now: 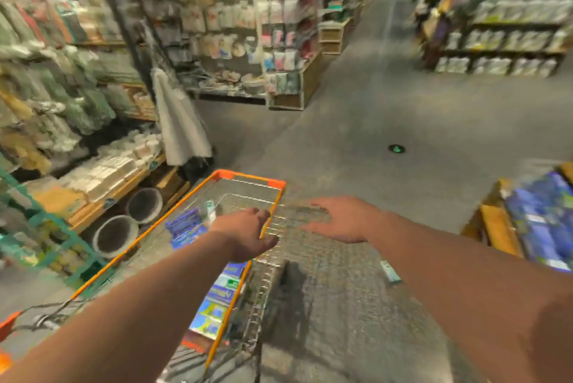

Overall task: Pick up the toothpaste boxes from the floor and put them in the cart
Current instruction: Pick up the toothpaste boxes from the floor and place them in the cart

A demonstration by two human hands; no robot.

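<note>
Toothpaste boxes already lie in the cart, one small box remains on the floor beside it, and both the left hand and right hand hover open and empty, so reaching low for that box seems best.

Cart has an orange rim and silver wire mesh, boxes inside are blue with yellow-green bits, floor is plain grey, one pale green box on it.
</note>
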